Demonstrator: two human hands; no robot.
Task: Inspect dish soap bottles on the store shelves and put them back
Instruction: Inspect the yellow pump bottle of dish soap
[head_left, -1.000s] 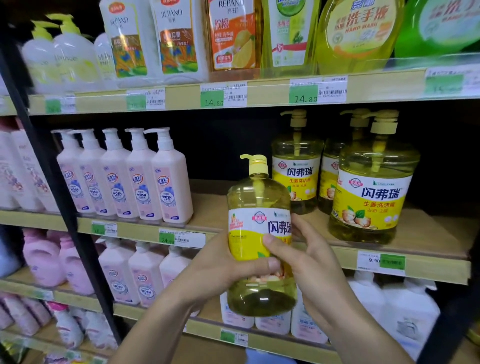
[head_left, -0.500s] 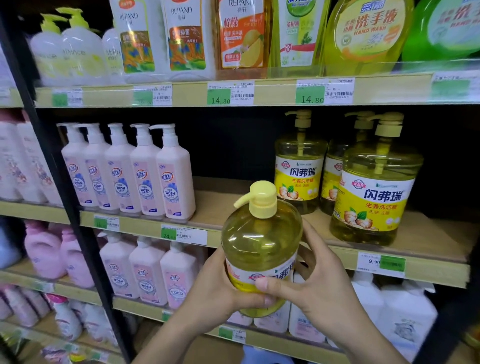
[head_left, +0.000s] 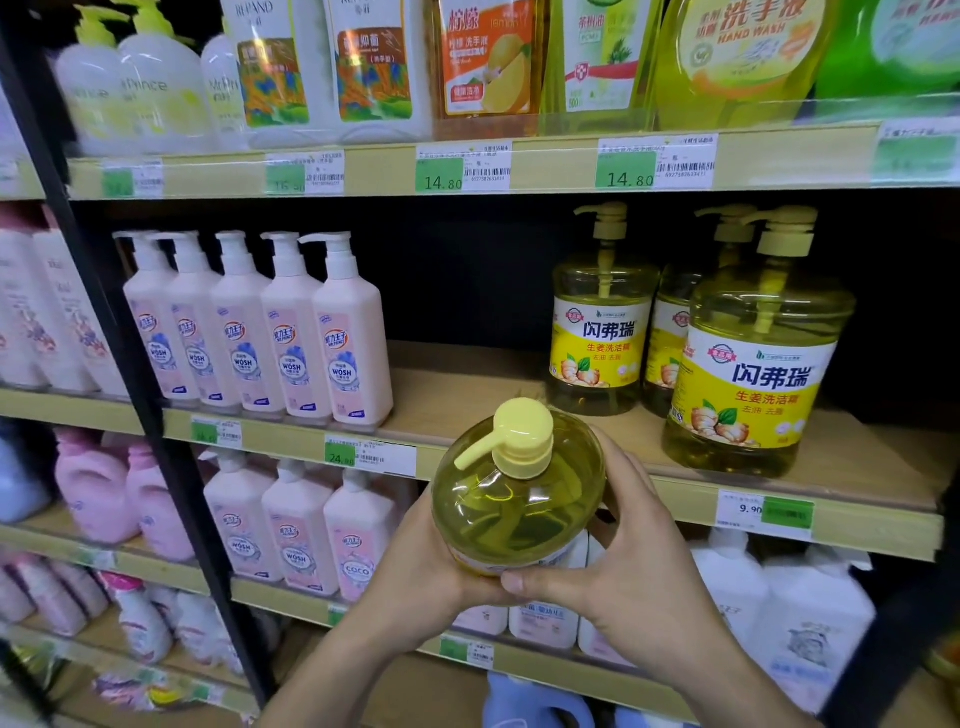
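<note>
Shelving (head_left: 519, 171) was seen in stacked tiers, each edge faced with price tags so goods could be read from the aisle. The middle shelf (head_left: 467, 384) was stocked in brand groups: pink pump bottles (head_left: 291, 332) ranked tightly at left, yellow soap jugs (head_left: 753, 374) at right, labels turned outward. A bare stretch of board was left between the two groups, just behind the held bottle; this was judged the likely gap for its return.

The bottle (head_left: 519, 499) was held in front of the middle shelf edge, clear of the board, between both hands. It was tilted top-first toward the camera, so that the pump (head_left: 514, 436) and shoulder were presented and the label was all but hidden; judged a check of the cap and seal, inspection being under way and the return not yet made.

The left hand (head_left: 421, 566) was wrapped round the lower left side, carrying weight from beneath. The right hand (head_left: 628, 561) was curled round the right side, thumb laid across the near face, fingers behind. A two-handed grip was judged sensible: the bottle looked full, heavy and smooth
</note>
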